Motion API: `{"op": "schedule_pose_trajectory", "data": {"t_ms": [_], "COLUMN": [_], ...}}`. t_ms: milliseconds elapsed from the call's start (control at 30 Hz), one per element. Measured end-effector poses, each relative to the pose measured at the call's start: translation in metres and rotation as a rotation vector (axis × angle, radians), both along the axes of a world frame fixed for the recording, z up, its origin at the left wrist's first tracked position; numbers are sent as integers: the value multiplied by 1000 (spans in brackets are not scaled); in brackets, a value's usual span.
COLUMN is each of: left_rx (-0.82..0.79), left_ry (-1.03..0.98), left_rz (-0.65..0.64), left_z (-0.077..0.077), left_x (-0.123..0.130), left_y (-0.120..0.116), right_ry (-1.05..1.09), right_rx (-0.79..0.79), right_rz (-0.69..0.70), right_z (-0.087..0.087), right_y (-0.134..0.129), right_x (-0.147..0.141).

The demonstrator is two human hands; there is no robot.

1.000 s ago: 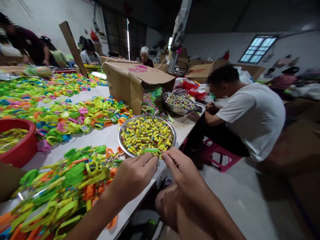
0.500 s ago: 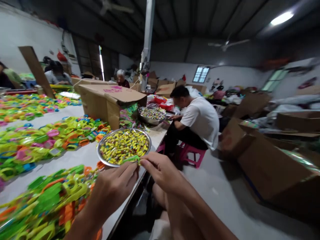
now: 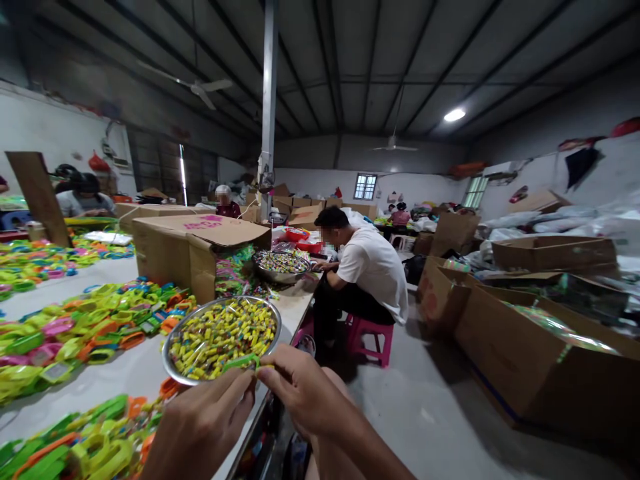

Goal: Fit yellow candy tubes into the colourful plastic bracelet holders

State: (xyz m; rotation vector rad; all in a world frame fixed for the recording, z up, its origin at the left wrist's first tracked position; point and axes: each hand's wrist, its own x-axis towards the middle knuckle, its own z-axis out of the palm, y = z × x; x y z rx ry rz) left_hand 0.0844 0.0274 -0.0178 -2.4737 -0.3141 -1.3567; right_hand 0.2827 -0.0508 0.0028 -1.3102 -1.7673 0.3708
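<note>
Left hand [image 3: 200, 427] and right hand [image 3: 300, 393] both pinching 1 green strip [image 3: 241, 363], no legible writing

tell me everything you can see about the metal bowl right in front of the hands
The metal bowl is round, shallow and shiny, like steel, with a thin rolled rim. It sits upright on the white table near its edge, filled almost level with small yellow wrapped pieces flecked with other colours. The left hand and right hand pinch a green plastic piece over its near rim; whether that piece touches the rim is unclear. Orange and green plastic parts lie against its near left side.
</note>
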Motion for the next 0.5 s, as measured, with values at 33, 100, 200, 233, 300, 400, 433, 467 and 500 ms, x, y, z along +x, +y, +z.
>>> {"op": "schedule_pose_trajectory", "data": {"t_ms": [33, 100, 200, 233, 300, 400, 433, 467, 500], "left_rx": [5, 21, 75, 95, 127, 146, 148, 147, 143], "left_ry": [0, 8, 45, 64, 105, 157, 170, 183, 195], "left_rz": [-3, 0, 4, 8, 23, 41, 37, 31, 25], "left_z": [-2, -5, -9, -9, -8, -6, -6, -7, -8], "left_x": [1, 1, 3, 4, 6, 10, 11, 13, 13], "left_y": [0, 1, 2, 1, 0, -2, -2, -2, -1], "right_ry": [-4, -17, -47, -57, -75, -91, -90, -87, -80], "right_rx": [-5, -16, -45, -59, -90, -134, -147, -161, -174], "right_rz": [-13, -40, -92, -113, -154, -185, -186, -184, -182], "right_z": [-2, -6, -8, -7, -7, -8, -8, -9, -11], "right_y": [0, 2, 2, 1, -1, -4, -4, -4, -4], "right_x": [0, 1, 2, 3, 3, 5, 7, 8, 10]}}
